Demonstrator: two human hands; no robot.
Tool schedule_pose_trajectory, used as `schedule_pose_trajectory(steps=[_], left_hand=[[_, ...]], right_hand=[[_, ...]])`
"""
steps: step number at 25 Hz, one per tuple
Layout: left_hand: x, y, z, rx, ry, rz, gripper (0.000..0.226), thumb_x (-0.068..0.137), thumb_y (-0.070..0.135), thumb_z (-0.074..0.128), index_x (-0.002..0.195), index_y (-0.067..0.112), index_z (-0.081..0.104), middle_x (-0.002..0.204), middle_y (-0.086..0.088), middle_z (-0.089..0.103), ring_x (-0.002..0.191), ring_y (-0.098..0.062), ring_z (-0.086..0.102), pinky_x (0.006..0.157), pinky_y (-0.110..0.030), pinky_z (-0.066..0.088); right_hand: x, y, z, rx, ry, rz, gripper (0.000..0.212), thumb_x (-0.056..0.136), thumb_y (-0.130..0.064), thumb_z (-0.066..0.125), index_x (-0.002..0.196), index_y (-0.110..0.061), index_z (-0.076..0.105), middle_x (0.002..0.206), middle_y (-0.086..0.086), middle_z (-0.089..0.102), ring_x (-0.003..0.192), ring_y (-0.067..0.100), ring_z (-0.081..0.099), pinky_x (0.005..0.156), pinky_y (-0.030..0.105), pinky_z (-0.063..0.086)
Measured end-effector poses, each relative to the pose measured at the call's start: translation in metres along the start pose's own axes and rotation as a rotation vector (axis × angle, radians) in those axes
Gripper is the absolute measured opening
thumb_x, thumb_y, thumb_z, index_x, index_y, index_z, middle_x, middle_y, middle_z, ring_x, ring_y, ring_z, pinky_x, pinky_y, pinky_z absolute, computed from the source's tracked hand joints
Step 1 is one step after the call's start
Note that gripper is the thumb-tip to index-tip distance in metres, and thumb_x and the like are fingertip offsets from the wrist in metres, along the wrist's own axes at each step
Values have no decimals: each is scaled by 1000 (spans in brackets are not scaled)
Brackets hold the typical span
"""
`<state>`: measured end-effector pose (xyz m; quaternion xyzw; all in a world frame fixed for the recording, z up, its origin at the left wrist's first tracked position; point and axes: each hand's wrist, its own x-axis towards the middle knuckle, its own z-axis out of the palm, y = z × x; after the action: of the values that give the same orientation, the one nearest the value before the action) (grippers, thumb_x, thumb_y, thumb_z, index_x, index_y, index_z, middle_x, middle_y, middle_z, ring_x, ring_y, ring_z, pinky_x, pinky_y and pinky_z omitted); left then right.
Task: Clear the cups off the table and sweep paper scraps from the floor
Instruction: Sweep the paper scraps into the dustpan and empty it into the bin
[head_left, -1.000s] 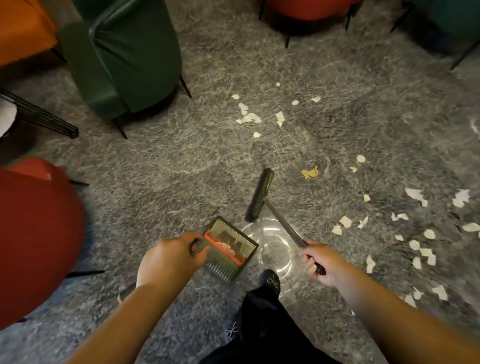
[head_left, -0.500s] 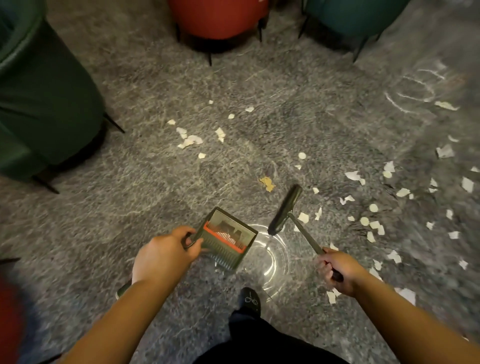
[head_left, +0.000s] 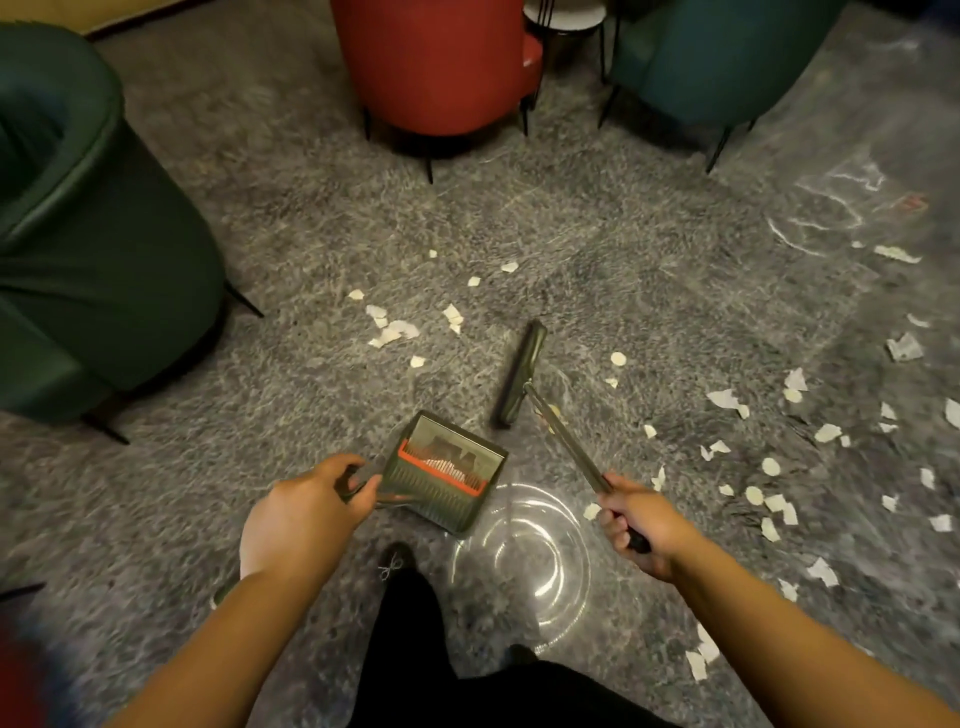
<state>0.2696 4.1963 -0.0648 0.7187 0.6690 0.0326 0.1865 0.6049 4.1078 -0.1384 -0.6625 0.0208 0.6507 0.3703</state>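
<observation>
My left hand (head_left: 306, 512) grips the handle of a dark green dustpan (head_left: 444, 467) with an orange comb edge, held low over the grey carpet; a few scraps lie inside it. My right hand (head_left: 636, 522) grips the long handle of a dark broom (head_left: 519, 374), whose head points away from me just right of the dustpan. White paper scraps (head_left: 395, 327) lie scattered ahead of the dustpan, and many more scraps (head_left: 769, 467) spread across the floor to the right.
A dark green armchair (head_left: 88, 239) stands at the left, a red chair (head_left: 441, 67) at the top centre and a teal chair (head_left: 717, 57) at the top right, all on thin black legs. My black shoe (head_left: 395, 561) is below the dustpan.
The view has swung right and the chairs have shifted left in the frame. The broom head moved forward and left, away from the right-hand scraps, while the dustpan stayed close to my left hand.
</observation>
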Motion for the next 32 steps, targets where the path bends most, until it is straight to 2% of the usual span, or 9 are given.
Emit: schedule_pose_trajectory(steps=[5, 8, 10, 12, 15, 21, 24, 27, 32], left_hand=[[88, -65, -40, -86, 5, -77, 29, 86, 54, 60, 109, 38, 62, 82, 6, 68, 72, -19, 62, 63, -33, 55], [135, -96, -56, -84, 17, -69, 26, 85, 53, 62, 107, 40, 63, 77, 12, 65, 68, -14, 59, 60, -28, 52], [168, -113, -61, -65, 18, -54, 27, 84, 54, 61, 108, 42, 62, 75, 12, 63, 66, -13, 58, 55, -25, 47], [201, -122, -64, -33, 13, -47, 28, 85, 56, 58, 109, 43, 60, 79, 10, 65, 67, -14, 59, 56, -25, 47], [255, -125, -63, -10, 3, -39, 28, 85, 58, 53, 108, 43, 57, 81, 9, 65, 68, -16, 58, 57, -27, 49], [369, -115, -60, 38, -42, -71, 28, 85, 61, 52, 106, 43, 57, 67, 13, 49, 60, -13, 49, 49, -22, 37], [424, -109, -66, 50, -41, -86, 28, 84, 58, 53, 106, 42, 59, 71, 11, 54, 63, -15, 50, 52, -24, 38], [469, -105, -73, 91, -69, -95, 27, 83, 60, 53, 102, 42, 59, 66, 13, 49, 62, -15, 50, 52, -25, 38], [534, -111, -89, 131, -148, -38, 25, 83, 58, 57, 102, 42, 62, 69, 12, 52, 65, -14, 53, 53, -24, 40]], right_hand=[[37, -50, 99, -40, 18, -1, 41, 96, 2, 39, 122, -29, 38, 51, 2, 44, 33, 6, 34, 30, 15, 24], [57, -75, 152, -107, 15, 14, 26, 95, 3, 38, 112, -15, 46, 48, 1, 44, 32, 5, 33, 31, 13, 24], [72, -91, 180, -120, 28, -8, 24, 93, 4, 38, 106, -12, 50, 48, 2, 43, 33, 6, 31, 32, 12, 23], [86, -108, 199, -148, 43, -19, 25, 93, 5, 39, 106, -11, 51, 49, 3, 41, 33, 7, 30, 33, 12, 22], [111, -141, 216, -199, 78, -46, 30, 93, 5, 43, 119, -8, 52, 52, 5, 39, 32, 8, 30, 34, 12, 23], [183, -236, 245, -337, 128, -37, 18, 92, 5, 46, 97, -12, 51, 52, 7, 40, 29, 8, 31, 34, 11, 25], [217, -288, 259, -462, 162, -19, 20, 90, 7, 46, 87, -12, 50, 44, 6, 40, 28, 9, 30, 34, 11, 25], [245, -335, 272, -576, 189, 17, 21, 88, 8, 45, 82, -12, 48, 39, 4, 39, 30, 11, 30, 35, 12, 26], [280, -371, 310, -687, 176, 70, 16, 89, 5, 46, 80, -7, 50, 49, 9, 44, 36, 13, 35, 36, 16, 29]])
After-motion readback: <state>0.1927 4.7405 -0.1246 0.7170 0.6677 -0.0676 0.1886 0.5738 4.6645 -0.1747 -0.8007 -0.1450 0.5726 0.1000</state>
